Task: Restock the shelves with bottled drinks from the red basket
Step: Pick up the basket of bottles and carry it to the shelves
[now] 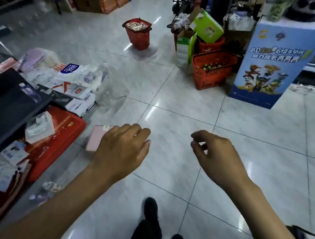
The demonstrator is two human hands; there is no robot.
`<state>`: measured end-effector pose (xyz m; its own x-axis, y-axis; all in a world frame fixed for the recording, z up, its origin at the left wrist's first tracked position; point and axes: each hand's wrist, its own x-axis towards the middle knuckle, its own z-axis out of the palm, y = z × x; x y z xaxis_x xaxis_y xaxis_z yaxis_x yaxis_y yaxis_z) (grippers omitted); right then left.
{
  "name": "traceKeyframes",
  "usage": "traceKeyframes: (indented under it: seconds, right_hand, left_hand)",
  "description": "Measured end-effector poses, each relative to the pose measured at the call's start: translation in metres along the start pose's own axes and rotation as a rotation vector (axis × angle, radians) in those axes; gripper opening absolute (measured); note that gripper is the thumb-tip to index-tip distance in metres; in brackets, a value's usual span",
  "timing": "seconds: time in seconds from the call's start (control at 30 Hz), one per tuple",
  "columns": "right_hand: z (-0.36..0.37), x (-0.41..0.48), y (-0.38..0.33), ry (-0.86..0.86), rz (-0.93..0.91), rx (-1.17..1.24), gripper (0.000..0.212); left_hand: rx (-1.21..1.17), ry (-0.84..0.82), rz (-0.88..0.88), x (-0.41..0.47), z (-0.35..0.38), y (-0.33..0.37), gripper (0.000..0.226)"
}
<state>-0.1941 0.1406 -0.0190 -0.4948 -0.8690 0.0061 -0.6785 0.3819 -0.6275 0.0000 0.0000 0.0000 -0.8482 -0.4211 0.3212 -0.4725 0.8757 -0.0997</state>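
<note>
A red basket (139,37) stands alone on the tiled floor far ahead, filled with pale-capped bottles (136,26). An orange basket (211,71) with dark, green-capped bottles (211,66) sits on the floor to the right, beside a blue display box. My left hand (123,149) hovers over the floor in the foreground, fingers loosely curled, holding nothing. My right hand (215,154) hangs beside it, fingers loosely curled and empty. Both hands are well short of either basket.
Piled packages, a clear bag (111,87) and a red box (53,137) crowd the left side by a dark shelf (2,107). A pink flat box (98,137) lies under my left hand. A blue cartoon display box (270,59) and green cartons (205,27) stand right. My feet show below.
</note>
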Motion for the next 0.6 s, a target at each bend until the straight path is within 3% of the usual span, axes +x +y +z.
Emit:
traceKeyframes:
  seconds: [0.07, 0.33, 0.6]
  right_hand:
    - [0.005, 0.013, -0.003, 0.020, 0.007, 0.016, 0.014]
    - [0.030, 0.108, -0.026, -0.056, -0.069, -0.064, 0.013]
    - [0.051, 0.242, -0.095, -0.109, -0.250, -0.127, 0.014]
  left_hand:
    - [-0.018, 0.023, -0.018, 0.007, 0.005, -0.009, 0.028]
    - [-0.071, 0.097, -0.128, 0.049, 0.038, -0.078, 0.030]
    - [-0.094, 0.142, -0.304, 0.100, 0.061, -0.192, 0.032]
